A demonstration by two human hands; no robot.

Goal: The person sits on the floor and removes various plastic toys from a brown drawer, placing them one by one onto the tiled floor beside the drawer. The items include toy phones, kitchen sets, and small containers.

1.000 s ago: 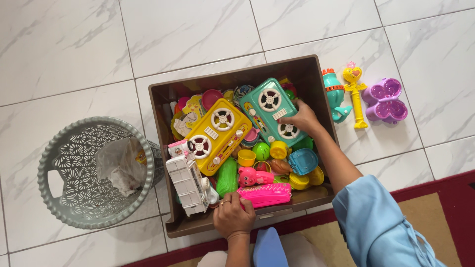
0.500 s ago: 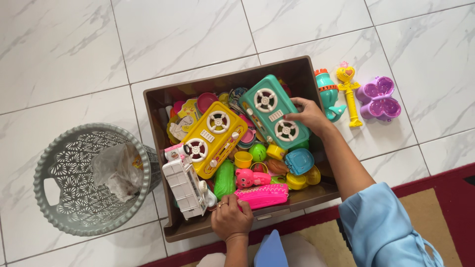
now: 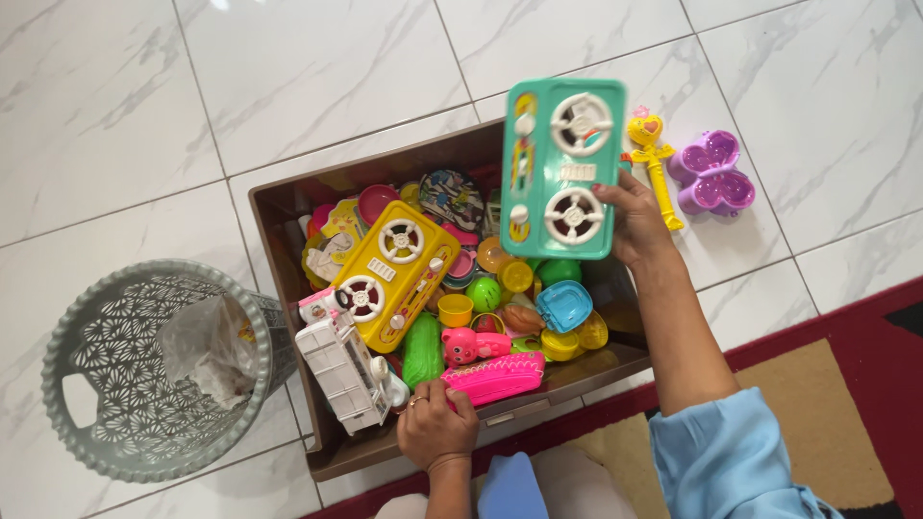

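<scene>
My right hand [image 3: 636,223] grips the lower right edge of a teal toy stove [image 3: 562,165] with two white burners, held up above the far right corner of a brown plastic box [image 3: 279,250]. My left hand [image 3: 436,423] rests on the box's near rim, fingers closed over the edge beside a pink toy phone [image 3: 492,376]. Inside the box lie a yellow toy stove [image 3: 394,271], a white toy bus [image 3: 341,370], a green pickle-shaped toy [image 3: 419,351] and several small cups and toy foods.
A grey lattice basket [image 3: 115,423] holding crumpled plastic stands left of the box. On the white marble tiles to the right lie a yellow heart wand [image 3: 654,168] and a purple butterfly case [image 3: 711,173]. A red and tan rug [image 3: 846,404] lies at bottom right.
My right hand has lifted the teal toy stove out of the box and up toward the far right, turning it upright. It now hides the teal whale toy. My left hand stayed on the rim.
</scene>
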